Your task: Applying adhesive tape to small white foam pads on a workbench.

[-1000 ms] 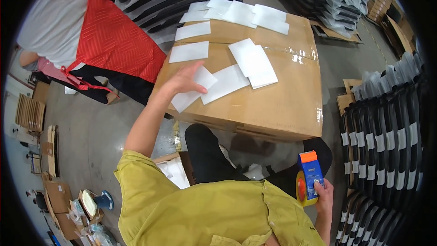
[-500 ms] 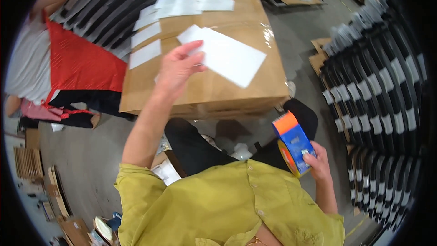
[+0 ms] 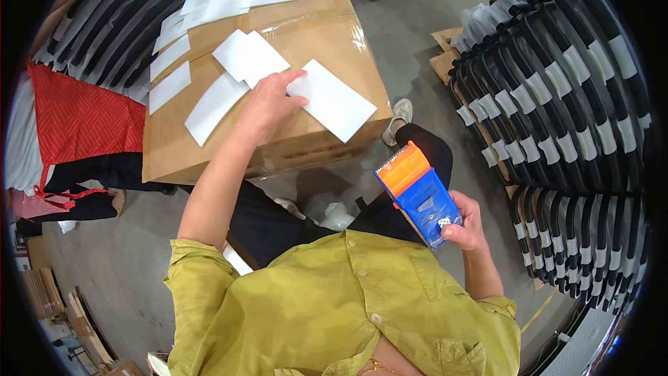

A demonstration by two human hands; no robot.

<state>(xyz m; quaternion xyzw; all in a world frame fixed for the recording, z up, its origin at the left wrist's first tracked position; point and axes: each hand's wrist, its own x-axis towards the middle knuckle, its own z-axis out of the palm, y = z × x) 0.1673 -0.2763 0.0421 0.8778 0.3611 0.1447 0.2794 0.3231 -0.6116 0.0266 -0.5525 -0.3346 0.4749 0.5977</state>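
Observation:
My left hand (image 3: pixel 273 103) is over the top of a large cardboard box (image 3: pixel 325 40), its thumb and fingers closed on the corner of a white rectangular foam sheet (image 3: pixel 335 102). That sheet slants across the near right part of the box top. Just beyond my fingers lie two overlapping white sheets (image 3: pixel 252 59), and another white sheet (image 3: pixel 217 108) lies by my wrist. More white sheets (image 3: pixel 219 7) line the far and left edges of the box. Down by my right knee, my right hand (image 3: pixel 467 226) grips a blue and orange tape dispenser (image 3: pixel 422 202) with a toothed edge.
Stacked black curved frames with white wraps (image 3: pixel 557 97) rise at the right. More black frames (image 3: pixel 146 21) stand at the far left. A person in a red apron (image 3: pixel 87 115) is left of the box. Flat cardboard (image 3: pixel 42 292) leans at the lower left.
The sheet in my left hand has come down toward the near right of the box top. Other white sheets now show beside it. The dispenser has turned, showing its broad face.

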